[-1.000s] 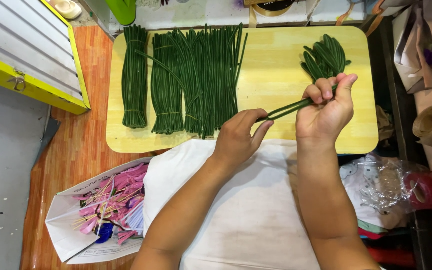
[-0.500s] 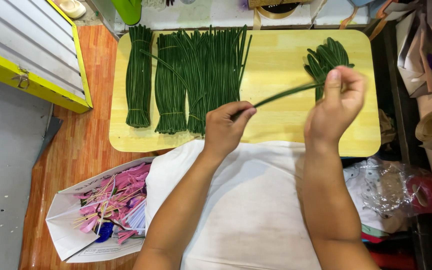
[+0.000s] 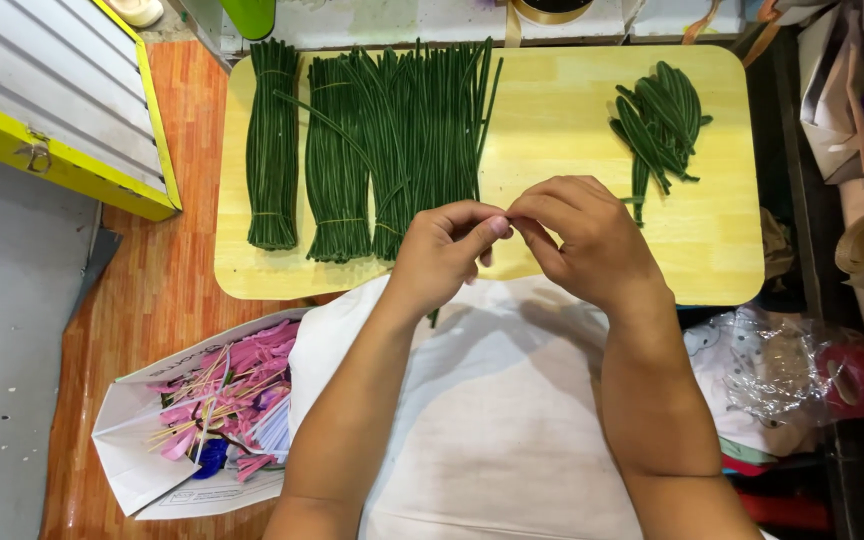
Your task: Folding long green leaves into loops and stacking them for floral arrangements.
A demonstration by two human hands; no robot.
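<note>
Left hand (image 3: 442, 255) and right hand (image 3: 577, 235) meet fingertip to fingertip over the yellow wooden board (image 3: 572, 110). They pinch a thin dark green stem (image 3: 434, 318), mostly hidden; its end pokes out below the left hand.

A white paper bag (image 3: 142, 450) with dark print on its side is seen lying open on the floor, well below and to the left of the fingers (image 3: 492, 225), filled with pink and purple scraps. A crumpled clear plastic bag (image 3: 782, 370) is seen below and to the right of the fingers. No signs or screens are shown.
</note>
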